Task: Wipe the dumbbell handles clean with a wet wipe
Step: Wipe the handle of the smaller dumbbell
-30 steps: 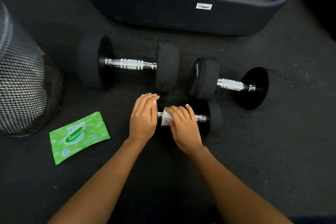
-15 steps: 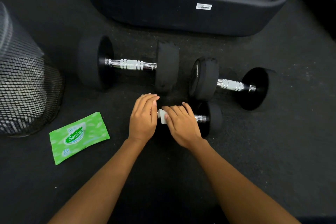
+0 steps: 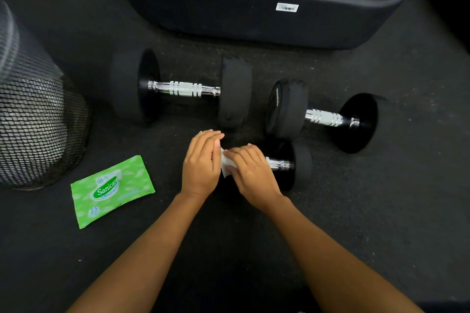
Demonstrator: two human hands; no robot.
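1. A mesh bin [image 3: 33, 119] stood at the left edge of the floor [image 3: 381, 211]. No risk arose from it at this moment.

2. The wipe pack [image 3: 112, 190] lay flat on the floor, just right of the bin and well left of the hands. Whether its flap was sealed could not be told; if open, the remaining wipes would probably dry out.

3. The left hand [image 3: 202, 162] was cupped, fingers together, over the left end of the small dumbbell [image 3: 290, 164], hiding that weight. It appeared to be steadying it. Slack pressure here would likely let the dumbbell roll under the wiping strokes.

4. The wipe [image 3: 225, 166] was pinched in the closed right hand [image 3: 251, 173] against the left end of the handle. Only a small white patch showed between the hands. Probable faults:
   - The hands were touching or nearly so, so the handle end beside the left hand could be missed.
   - The bunched wipe might skip the grooves.

5. The bare stretch of handle [image 3: 278, 163] right of the right hand was not covered by the wipe.

6. Two larger dumbbells lay toward the far edge, the left one [image 3: 183, 89] and the right one [image 3: 323, 117], both clear of the hands. One wipe might be too dry or soiled for them.
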